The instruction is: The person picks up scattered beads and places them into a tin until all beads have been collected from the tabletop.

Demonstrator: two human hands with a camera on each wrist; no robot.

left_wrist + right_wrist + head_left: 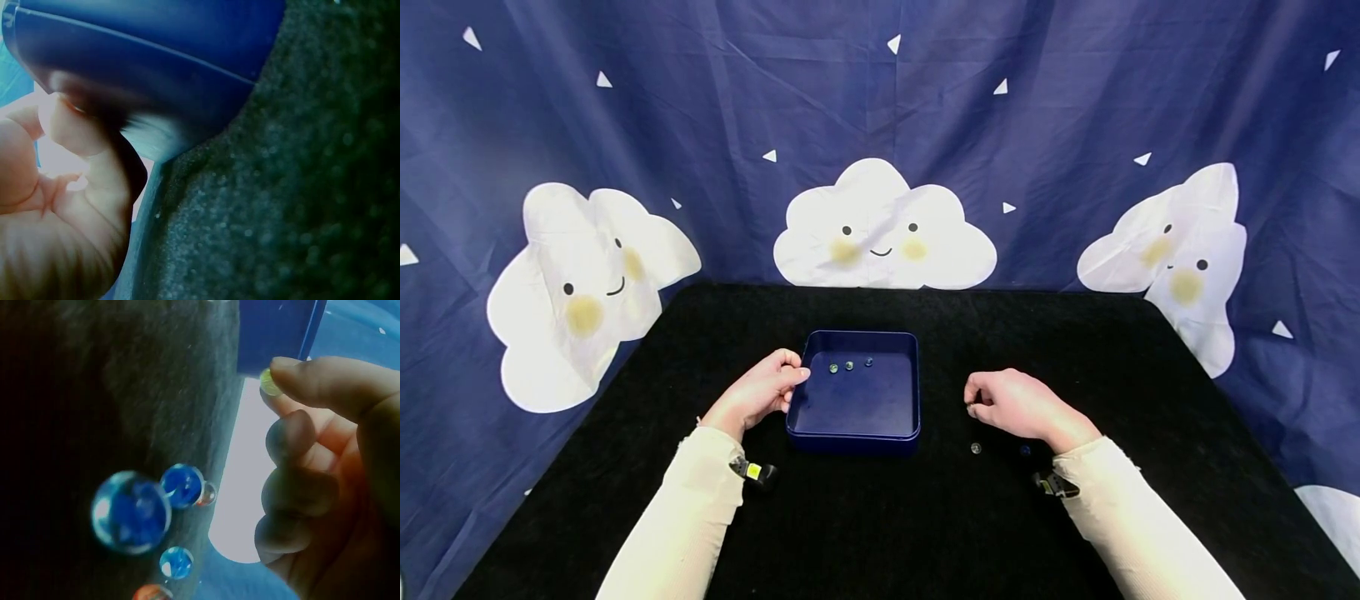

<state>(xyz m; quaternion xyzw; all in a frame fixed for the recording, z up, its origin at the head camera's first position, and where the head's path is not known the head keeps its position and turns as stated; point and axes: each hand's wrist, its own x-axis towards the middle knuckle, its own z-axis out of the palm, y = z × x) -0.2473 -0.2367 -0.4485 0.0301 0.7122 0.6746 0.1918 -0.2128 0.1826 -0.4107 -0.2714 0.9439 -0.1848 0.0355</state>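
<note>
Left hand clamps left edge of square, smooth blue tray; three round glass marbles lie toward its far edge. Right hand pinches yellow marble off tray's right edge, over fuzzy black cloth.

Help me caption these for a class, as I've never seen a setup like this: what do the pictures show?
There is no robot here, just a person's two bare hands. The wide picture comes from a head camera, looking forward and down. The close-ups come from the left wrist camera and the right wrist camera, each watching its own hand's work.

The left hand grips the edge of a blue tray, in which three small marbles lie. The right hand pinches a yellowish marble, clearest in the right wrist view. Loose marbles, several of them blue, rest on the black tabletop. Behind hangs a dark blue curtain printed with smiling clouds.
</note>
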